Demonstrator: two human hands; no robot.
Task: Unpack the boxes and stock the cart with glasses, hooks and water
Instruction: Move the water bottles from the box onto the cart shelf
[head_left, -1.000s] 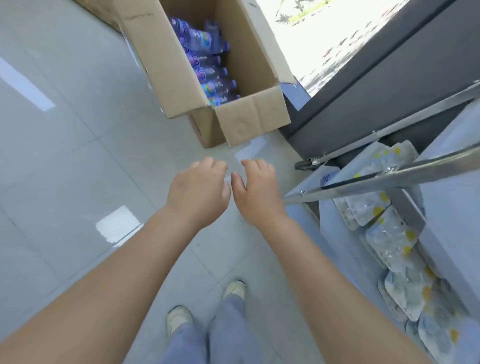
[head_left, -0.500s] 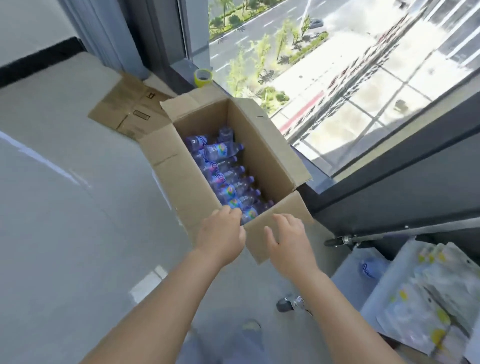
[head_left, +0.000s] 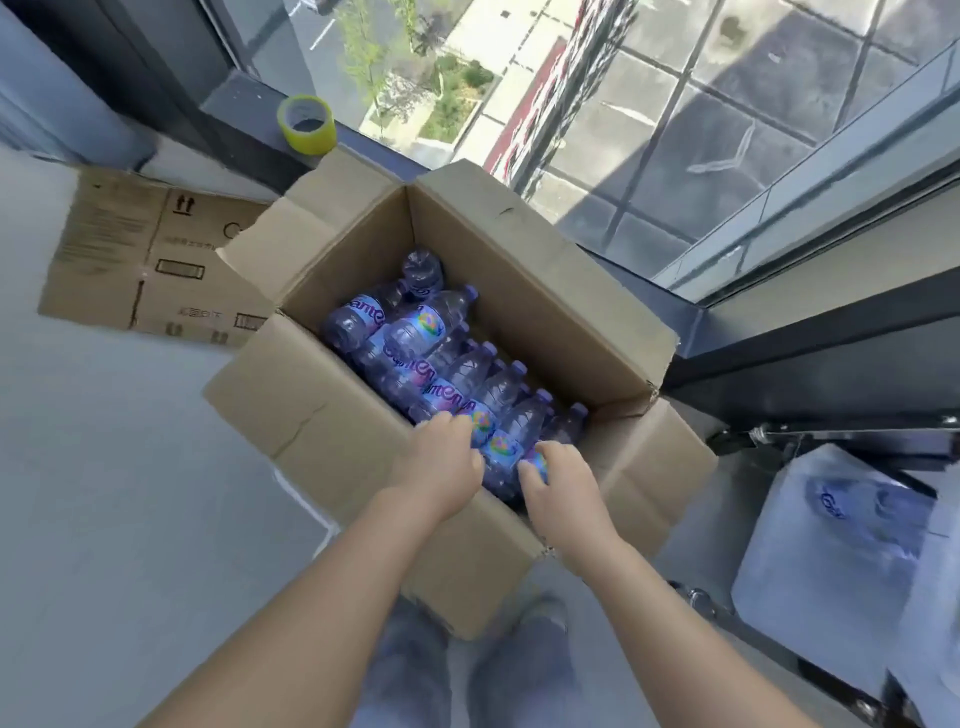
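**Reaching into the carton for the nearest water bottles**

Lying on their sides in a packed row, the water bottles fill the open cardboard box on the floor by the window. The job now looks like lifting the near-end bottles out cleanly: each hand should wrap a bottle's body rather than its cap, and draw it straight up so neighbours do not roll.

The left hand is stretched over the near wall, fingers curled down onto a bottle; whether they have closed round it cannot be told. The right hand curls its fingers round the end bottle, seemingly gripping it. Both forearms angle down from above.

A flattened carton lies beyond, a tape roll on the sill, the cart to the right.
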